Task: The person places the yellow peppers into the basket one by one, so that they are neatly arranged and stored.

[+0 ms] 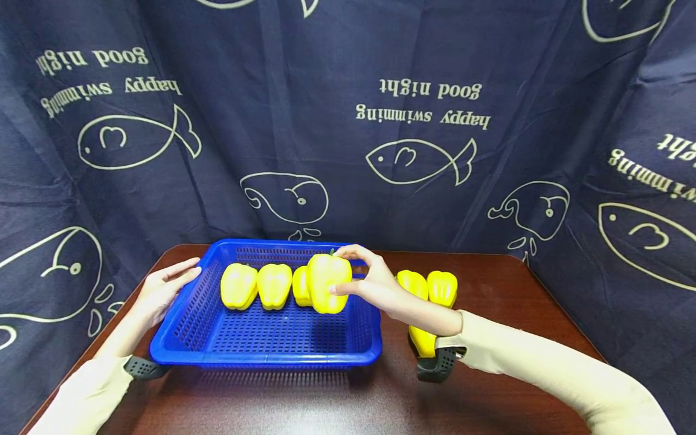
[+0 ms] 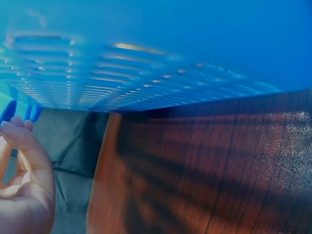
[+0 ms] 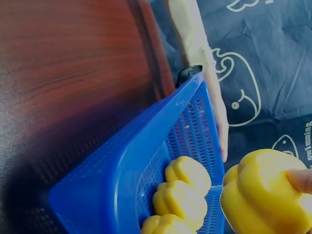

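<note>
My right hand (image 1: 375,284) holds a yellow bell pepper (image 1: 328,284) between thumb and fingers, over the right half of a blue plastic basket (image 1: 266,359). In the right wrist view, that bell pepper (image 3: 263,195) fills the lower right corner, with a fingertip on its side. Three more yellow bell peppers (image 1: 274,286) sit in a row inside the basket; the held one partly covers the rightmost. At the basket's left end, my left hand (image 1: 161,293) grips the rim. The left wrist view has its curled fingers (image 2: 29,146) beside the slotted blue wall (image 2: 161,73).
To the right of the basket, more yellow bell peppers (image 1: 443,288) lie on the brown wooden table (image 1: 522,302), partly hidden behind my right forearm. A dark blue curtain (image 1: 326,121) with fish and whale drawings hangs behind the table's far edge.
</note>
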Available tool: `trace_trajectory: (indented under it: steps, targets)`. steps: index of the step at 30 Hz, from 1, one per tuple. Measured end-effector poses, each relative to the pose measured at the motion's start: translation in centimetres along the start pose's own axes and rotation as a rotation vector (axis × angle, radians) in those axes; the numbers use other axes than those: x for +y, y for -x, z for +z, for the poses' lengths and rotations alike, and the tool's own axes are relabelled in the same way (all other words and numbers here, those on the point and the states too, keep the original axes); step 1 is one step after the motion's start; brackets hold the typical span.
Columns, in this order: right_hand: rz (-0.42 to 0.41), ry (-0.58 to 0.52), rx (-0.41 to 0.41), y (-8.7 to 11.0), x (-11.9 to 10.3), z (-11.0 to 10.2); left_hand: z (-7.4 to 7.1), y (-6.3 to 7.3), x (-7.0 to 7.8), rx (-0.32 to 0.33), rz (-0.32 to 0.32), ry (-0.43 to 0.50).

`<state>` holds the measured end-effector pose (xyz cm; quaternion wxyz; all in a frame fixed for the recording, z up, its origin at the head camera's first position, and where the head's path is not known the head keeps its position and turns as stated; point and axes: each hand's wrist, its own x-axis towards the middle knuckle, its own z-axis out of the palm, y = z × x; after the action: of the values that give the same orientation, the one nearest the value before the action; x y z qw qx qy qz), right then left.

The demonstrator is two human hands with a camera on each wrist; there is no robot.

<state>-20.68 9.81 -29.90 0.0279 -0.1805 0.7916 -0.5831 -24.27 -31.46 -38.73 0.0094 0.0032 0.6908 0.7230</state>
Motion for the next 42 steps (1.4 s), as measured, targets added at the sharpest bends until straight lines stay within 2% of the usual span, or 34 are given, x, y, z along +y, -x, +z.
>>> trace_trajectory:
  steps: [5,11,18,27,31,39,42]
  targets:
    - [-0.017,0.018,-0.003,-0.9,-0.1,0.9,-0.1,-0.2,0.1,-0.004,0.021,-0.005]
    - [-0.016,0.009,-0.038,-1.7,-0.3,2.5,-0.1,0.0,0.0,-0.005,0.009,0.014]
    - [-0.011,0.006,-0.041,-2.9,-0.1,4.5,0.0,-0.1,-0.1,0.003,0.010,0.013]
    - [0.002,-0.016,-0.106,-3.6,0.2,7.0,0.2,-0.3,-0.1,0.011,-0.011,0.014]
    - [0.044,-0.041,-0.114,-3.9,0.5,8.0,0.3,-0.3,0.1,0.012,-0.001,0.011]
    - [0.188,-0.061,-0.115,-5.0,1.0,9.7,0.1,-0.2,-0.1,0.016,-0.005,0.036]
    - [0.207,-0.066,-0.119,-5.3,1.1,10.3,0.1,-0.2,-0.2,0.020,-0.004,0.038]
